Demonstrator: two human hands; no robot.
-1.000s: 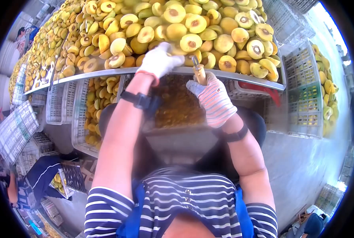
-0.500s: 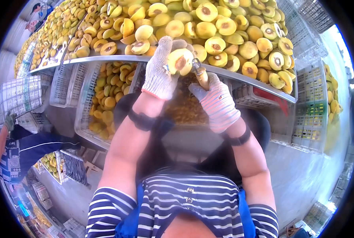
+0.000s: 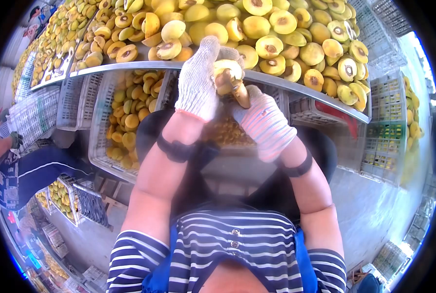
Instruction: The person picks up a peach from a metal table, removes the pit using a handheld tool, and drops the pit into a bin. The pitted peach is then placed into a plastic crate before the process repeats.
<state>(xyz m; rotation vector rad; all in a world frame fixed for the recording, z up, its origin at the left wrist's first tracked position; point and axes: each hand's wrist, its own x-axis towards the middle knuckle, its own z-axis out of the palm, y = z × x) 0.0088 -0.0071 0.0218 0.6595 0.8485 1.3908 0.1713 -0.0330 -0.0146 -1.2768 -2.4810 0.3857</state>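
My left hand (image 3: 198, 83), in a white knitted glove, is closed around a yellow peach half (image 3: 229, 67) at the table's near edge. Its cut face is turned towards me, with brown at the centre. My right hand (image 3: 268, 123), in a striped glove, grips a pitting spoon by its wooden handle (image 3: 241, 95). The tool's metal end is against the middle of the peach half and is largely hidden there. Just beyond my hands, many halved peaches (image 3: 269, 46) lie heaped, some showing brown pits.
A metal table rim (image 3: 306, 95) runs across in front of me. Below it on the left stands a crate (image 3: 97, 141) of peach halves; small brown pieces (image 3: 230, 132) lie below my hands. More crates (image 3: 384, 141) stand right. A co-worker (image 3: 37, 166) handles a crate (image 3: 32, 115) at left.
My right hand has brought the pitting spoon's metal end into the peach half's centre. The peach half has tilted in my left hand. At left, the co-worker's crate has shifted and tilted.
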